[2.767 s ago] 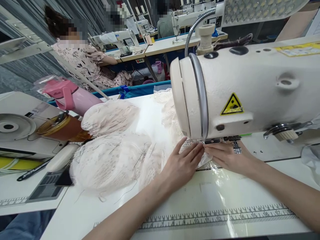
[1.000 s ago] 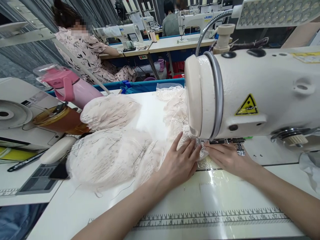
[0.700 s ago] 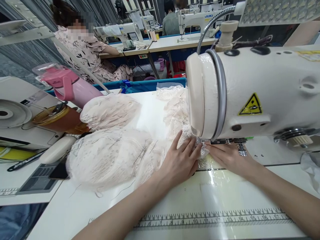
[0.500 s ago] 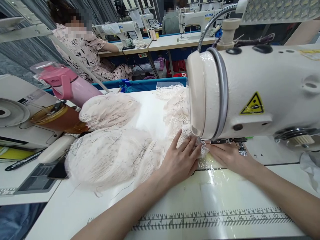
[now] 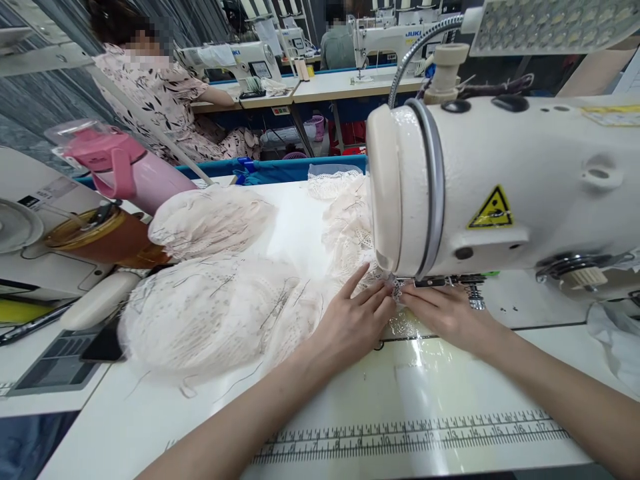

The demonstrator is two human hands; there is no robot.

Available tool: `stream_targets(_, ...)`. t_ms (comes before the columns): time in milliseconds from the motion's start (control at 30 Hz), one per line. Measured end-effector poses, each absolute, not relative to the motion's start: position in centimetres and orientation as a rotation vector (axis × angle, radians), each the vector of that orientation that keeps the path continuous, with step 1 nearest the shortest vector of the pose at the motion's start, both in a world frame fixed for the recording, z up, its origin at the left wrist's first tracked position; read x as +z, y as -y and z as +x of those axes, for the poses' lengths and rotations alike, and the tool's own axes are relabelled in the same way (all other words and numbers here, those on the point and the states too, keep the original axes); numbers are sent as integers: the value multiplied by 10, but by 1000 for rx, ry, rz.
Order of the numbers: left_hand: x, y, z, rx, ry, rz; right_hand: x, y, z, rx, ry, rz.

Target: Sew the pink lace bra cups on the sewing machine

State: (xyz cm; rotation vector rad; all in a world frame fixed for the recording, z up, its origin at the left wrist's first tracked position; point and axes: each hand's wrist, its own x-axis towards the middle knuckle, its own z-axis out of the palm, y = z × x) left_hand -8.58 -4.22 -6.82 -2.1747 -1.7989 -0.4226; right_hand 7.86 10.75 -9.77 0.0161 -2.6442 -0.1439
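My left hand [image 5: 357, 310] lies flat on pale lace fabric [image 5: 350, 227], its fingers stretched out and slightly spread beside the sewing machine [image 5: 480, 187]. Under the machine's head, my right hand [image 5: 447, 312] rests with extended fingers, its fingertips close to those of my left hand. A narrow bit of lace shows between the fingertips of both hands. The needle area is hidden behind the machine head. Left of my hands lie cream lace pieces [image 5: 205, 313] with loose dark threads, and a paler pink heap [image 5: 215, 223] sits behind them.
A pink bottle [image 5: 135, 170] and an amber container [image 5: 107, 237] stand at the left, near a dark phone [image 5: 103, 341]. A ruler strip [image 5: 410, 437] runs along the table's front. Beyond the table, a person in a patterned top [image 5: 150, 100] sits near other sewing machines.
The whole view has shifted slightly, so most things sit farther left. Both hands stay at the machine head; my right fingertips are closer to my left, and less loose lace shows between them.
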Motion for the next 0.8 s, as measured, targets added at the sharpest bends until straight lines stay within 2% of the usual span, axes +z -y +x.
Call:
stream_targets(133,-67,42,-85,-448,1865,-2140,-90,-106,75,-73,2690,74)
stream_targets(333,-61,47,-83,-639,2036,-2025,-82,-98,70,222,2627,82)
stream_targets(500,-61,49,-87,-701,1803,-2085,-78,-92,74,478,2583,180)
stream_targets(800,-59,52,-84,-586,1559,-2037,-73,-90,73,383,2507,304)
